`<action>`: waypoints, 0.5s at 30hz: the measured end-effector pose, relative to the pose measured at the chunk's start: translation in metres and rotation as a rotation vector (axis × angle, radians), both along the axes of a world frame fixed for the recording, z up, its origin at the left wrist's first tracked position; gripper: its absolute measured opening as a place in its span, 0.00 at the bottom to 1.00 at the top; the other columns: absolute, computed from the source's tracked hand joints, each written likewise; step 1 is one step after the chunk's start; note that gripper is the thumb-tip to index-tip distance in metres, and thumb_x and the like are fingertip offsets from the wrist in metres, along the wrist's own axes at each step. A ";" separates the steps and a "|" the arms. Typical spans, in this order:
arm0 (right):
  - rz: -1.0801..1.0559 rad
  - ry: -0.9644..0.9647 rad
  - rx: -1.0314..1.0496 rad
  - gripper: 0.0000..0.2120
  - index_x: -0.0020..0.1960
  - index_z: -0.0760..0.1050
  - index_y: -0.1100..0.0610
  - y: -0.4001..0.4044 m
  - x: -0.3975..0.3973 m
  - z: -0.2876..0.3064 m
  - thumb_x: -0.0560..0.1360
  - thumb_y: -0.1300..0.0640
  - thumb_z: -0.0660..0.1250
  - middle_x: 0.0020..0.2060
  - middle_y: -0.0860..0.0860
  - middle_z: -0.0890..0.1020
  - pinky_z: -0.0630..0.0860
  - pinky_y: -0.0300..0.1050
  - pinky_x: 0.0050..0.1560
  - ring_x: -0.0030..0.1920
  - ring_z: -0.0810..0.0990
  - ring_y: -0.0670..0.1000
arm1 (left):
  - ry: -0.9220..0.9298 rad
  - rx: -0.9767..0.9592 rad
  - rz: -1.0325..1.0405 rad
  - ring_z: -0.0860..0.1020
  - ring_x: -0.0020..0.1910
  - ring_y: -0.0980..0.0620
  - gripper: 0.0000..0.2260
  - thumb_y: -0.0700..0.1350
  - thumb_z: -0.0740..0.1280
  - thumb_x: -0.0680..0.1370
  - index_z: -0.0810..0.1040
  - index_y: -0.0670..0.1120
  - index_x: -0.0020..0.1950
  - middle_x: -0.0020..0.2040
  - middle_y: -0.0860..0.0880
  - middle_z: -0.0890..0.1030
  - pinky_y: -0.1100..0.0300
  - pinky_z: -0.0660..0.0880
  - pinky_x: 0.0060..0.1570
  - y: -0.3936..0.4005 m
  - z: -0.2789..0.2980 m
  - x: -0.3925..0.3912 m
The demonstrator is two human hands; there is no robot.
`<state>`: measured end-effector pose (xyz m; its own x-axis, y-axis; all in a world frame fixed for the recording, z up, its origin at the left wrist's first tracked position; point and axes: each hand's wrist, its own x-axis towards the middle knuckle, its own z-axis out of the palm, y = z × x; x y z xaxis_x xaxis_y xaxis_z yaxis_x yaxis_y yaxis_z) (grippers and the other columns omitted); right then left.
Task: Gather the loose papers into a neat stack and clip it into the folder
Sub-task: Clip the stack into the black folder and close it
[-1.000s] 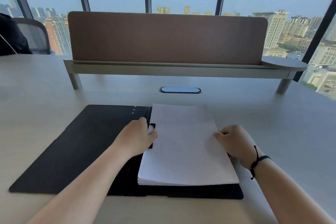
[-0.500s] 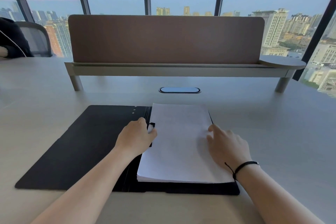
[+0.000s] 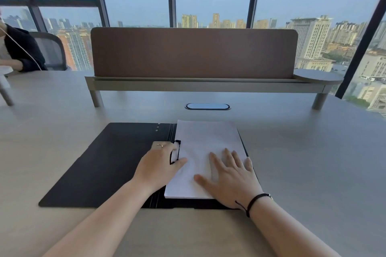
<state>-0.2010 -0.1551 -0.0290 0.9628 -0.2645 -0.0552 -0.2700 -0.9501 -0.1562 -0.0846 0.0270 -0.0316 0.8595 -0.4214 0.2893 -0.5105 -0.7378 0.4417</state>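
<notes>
Paper stack (image 3: 205, 144), white and squared, lies on the right leaf of a matte black folder (image 3: 108, 165) open on the pale table (image 3: 313, 152). Left hand (image 3: 159, 168) pinches the black clip (image 3: 175, 152) at the spine; right hand (image 3: 231, 177), curled at the sheets' edge a second ago, now presses flat, fingers spread. Brown divider (image 3: 194, 52) stands behind.

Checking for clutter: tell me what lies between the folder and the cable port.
Nothing: in the head view, only bare table separates the folder with its papers from the cable port.
</notes>
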 end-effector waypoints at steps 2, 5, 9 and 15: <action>-0.004 -0.015 0.002 0.47 0.80 0.47 0.42 -0.001 0.000 0.000 0.67 0.20 0.40 0.82 0.55 0.47 0.42 0.63 0.77 0.81 0.42 0.56 | -0.047 0.123 -0.008 0.75 0.52 0.48 0.18 0.60 0.61 0.79 0.76 0.52 0.65 0.54 0.52 0.76 0.57 0.70 0.45 0.006 -0.002 -0.006; -0.018 -0.042 0.006 0.47 0.79 0.51 0.42 0.001 -0.002 -0.001 0.66 0.19 0.40 0.82 0.54 0.50 0.43 0.64 0.77 0.81 0.45 0.56 | -0.088 0.202 0.004 0.69 0.62 0.49 0.16 0.56 0.55 0.83 0.74 0.63 0.68 0.61 0.58 0.75 0.55 0.65 0.59 0.021 -0.002 -0.012; -0.033 -0.149 -0.032 0.35 0.69 0.66 0.43 0.011 -0.012 -0.001 0.71 0.25 0.45 0.73 0.50 0.67 0.51 0.61 0.75 0.77 0.59 0.55 | 0.005 0.163 0.054 0.62 0.73 0.50 0.16 0.56 0.57 0.82 0.71 0.70 0.68 0.72 0.58 0.71 0.50 0.56 0.71 0.042 0.000 -0.024; 0.040 -0.179 -0.008 0.30 0.65 0.67 0.41 0.023 -0.029 -0.007 0.72 0.27 0.47 0.69 0.44 0.69 0.59 0.53 0.72 0.73 0.63 0.51 | 0.175 0.240 0.369 0.58 0.78 0.43 0.32 0.72 0.56 0.74 0.66 0.62 0.75 0.79 0.49 0.63 0.40 0.53 0.75 0.097 0.007 -0.029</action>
<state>-0.2301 -0.1316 -0.0356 0.9668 -0.2256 0.1200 -0.2006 -0.9610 -0.1904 -0.1133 0.1244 -0.0249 0.9916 -0.1156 0.0586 -0.1277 -0.9477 0.2925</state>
